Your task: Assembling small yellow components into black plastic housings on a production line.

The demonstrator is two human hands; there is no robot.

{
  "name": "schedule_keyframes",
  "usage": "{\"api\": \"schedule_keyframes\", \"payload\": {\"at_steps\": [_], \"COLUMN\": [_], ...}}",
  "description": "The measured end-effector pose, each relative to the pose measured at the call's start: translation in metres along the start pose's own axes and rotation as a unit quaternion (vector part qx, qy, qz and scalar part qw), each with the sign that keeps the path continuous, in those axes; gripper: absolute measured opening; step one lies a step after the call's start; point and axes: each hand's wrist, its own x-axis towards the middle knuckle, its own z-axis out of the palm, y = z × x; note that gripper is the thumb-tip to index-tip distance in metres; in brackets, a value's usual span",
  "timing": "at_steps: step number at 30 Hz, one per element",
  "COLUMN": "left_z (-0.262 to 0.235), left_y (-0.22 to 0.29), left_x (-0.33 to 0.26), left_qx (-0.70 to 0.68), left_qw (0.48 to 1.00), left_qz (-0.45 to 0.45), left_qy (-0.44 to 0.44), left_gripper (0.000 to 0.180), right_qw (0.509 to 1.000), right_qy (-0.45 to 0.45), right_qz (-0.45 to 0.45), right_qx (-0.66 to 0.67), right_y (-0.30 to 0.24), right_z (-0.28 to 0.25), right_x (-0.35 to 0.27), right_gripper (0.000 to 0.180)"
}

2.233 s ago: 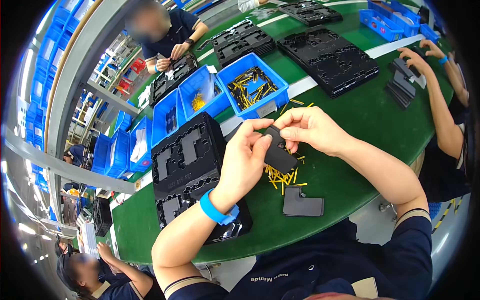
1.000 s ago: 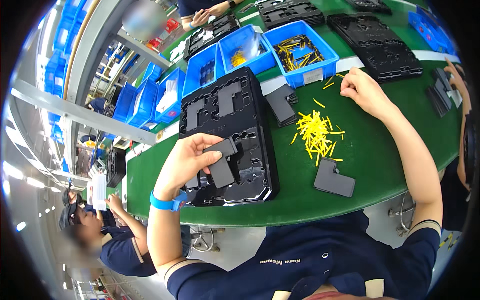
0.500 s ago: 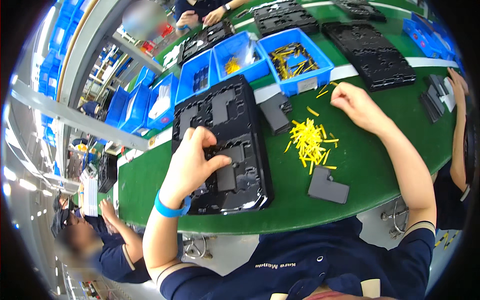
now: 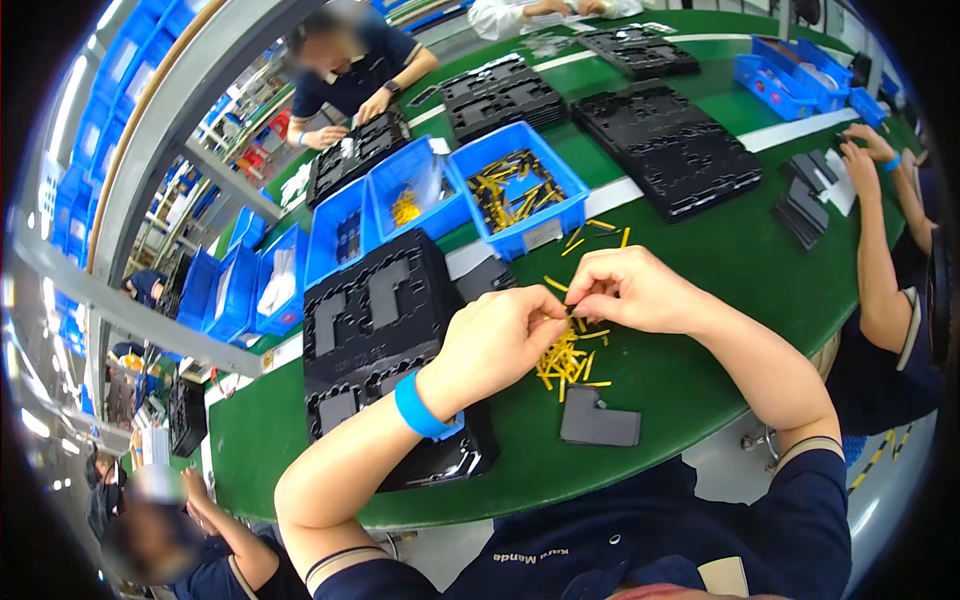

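Note:
My left hand (image 4: 505,335), with a blue wristband, and my right hand (image 4: 635,290) meet fingertip to fingertip. Both are pinched closed above a pile of yellow strips (image 4: 562,365). Whatever sits between the fingers is too small and hidden to make out. Left of the pile, partly covered by my left arm, lies a black moulded tray (image 4: 365,345) with dark grey L-shaped pieces (image 4: 388,292) in its recesses. Another grey L-shaped piece (image 4: 600,420) lies on the green table nearer me. More dark grey pieces (image 4: 487,278) show behind my left hand.
Beyond the tray stand blue bins, one holding yellow and black strips (image 4: 515,190), another a plastic bag and yellow strips (image 4: 408,205). Black trays (image 4: 665,150) lie farther off. A co-worker (image 4: 350,75) sits across; another's hands (image 4: 870,150) handle grey pieces at right.
My left hand has left the grey piece in the tray and moved right. My right hand has come from the loose strips near the bin to meet it. The whole view has shifted.

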Motion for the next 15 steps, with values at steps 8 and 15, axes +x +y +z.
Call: {"api": "schedule_keyframes", "payload": {"at_steps": [8, 15], "left_z": [0.0128, 0.0115], "left_y": [-0.0058, -0.0064], "left_x": [0.007, 0.0042], "left_qx": [-0.144, -0.157], "left_qw": [0.987, 0.985], "left_qz": [-0.068, -0.067], "left_qy": [0.03, 0.023], "left_gripper": [0.017, 0.015], "right_qw": [0.994, 0.994], "right_qy": [0.008, 0.002], "right_qz": [-0.062, -0.085], "right_qx": [-0.09, -0.073], "right_y": [-0.0034, -0.0045], "right_z": [-0.0057, -0.0027], "right_x": [-0.001, -0.0011], "right_gripper": [0.007, 0.007]}}
